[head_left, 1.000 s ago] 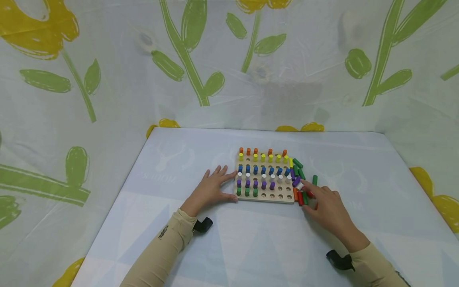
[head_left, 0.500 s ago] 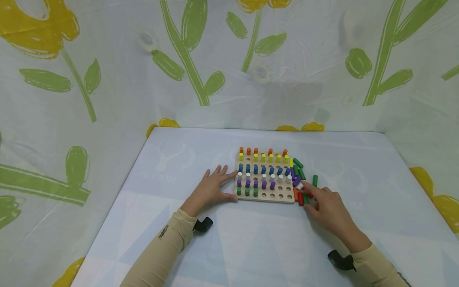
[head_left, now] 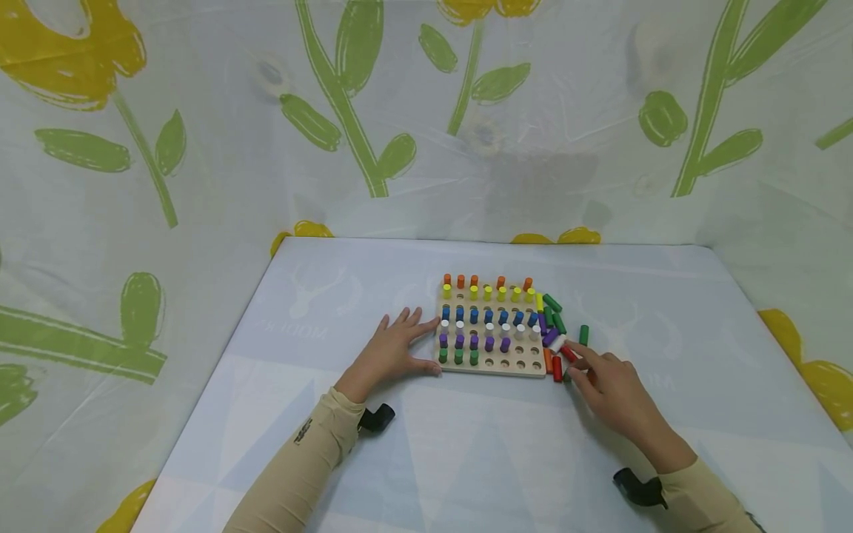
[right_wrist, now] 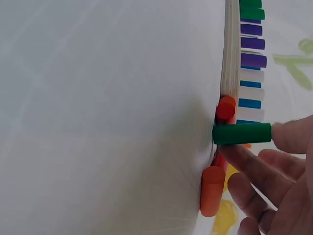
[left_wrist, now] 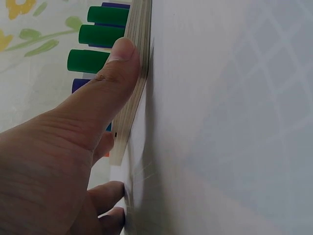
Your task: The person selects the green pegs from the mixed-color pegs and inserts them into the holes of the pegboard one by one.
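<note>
While the left hand (head_left: 392, 351), fingers apart, touches the board (head_left: 493, 372), the right hand (head_left: 618, 390) pinches a green peg (right_wrist: 243, 133) (red peg (head_left: 557, 369) just left).

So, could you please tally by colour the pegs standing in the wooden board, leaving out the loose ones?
Orange pegs: 5
Yellow pegs: 6
Blue pegs: 7
White pegs: 6
Purple pegs: 5
Green pegs: 3
Total: 32

One peg (right_wrist: 242, 133) is green, the wall (head_left: 573, 170) flower-patterned.
</note>
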Demonstrator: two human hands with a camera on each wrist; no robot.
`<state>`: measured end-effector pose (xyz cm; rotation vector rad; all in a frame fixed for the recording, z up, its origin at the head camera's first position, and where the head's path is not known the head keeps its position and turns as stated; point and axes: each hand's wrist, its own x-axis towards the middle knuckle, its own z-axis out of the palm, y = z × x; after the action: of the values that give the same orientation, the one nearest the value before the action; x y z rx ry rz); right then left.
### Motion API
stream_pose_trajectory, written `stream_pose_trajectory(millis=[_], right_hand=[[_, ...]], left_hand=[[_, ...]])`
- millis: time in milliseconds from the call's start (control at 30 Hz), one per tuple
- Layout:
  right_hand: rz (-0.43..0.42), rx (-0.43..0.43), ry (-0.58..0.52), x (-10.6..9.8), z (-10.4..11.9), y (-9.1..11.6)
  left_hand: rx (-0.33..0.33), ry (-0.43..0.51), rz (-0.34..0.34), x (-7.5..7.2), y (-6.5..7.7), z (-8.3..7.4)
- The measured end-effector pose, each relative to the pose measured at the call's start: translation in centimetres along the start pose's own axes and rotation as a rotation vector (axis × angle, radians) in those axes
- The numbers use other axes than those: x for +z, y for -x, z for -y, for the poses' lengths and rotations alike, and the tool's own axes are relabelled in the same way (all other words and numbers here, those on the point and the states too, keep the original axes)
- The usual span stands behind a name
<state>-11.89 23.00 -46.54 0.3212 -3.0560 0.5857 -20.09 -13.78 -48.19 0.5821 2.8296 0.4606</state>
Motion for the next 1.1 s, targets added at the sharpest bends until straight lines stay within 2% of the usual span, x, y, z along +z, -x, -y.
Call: stream_pose_trajectory(millis=[467,1100], right_hand=[[0.020,0.018,-0.022,-0.20,0.00,0.01],[-0.044,-0.004,-0.083,-0.02,-0.17,0.36]], left_hand=[[-0.010,0.011,0.001,0.15,-0.01,0.07],[-0.009,0.010,0.003,0.07,0.01,-0.05]])
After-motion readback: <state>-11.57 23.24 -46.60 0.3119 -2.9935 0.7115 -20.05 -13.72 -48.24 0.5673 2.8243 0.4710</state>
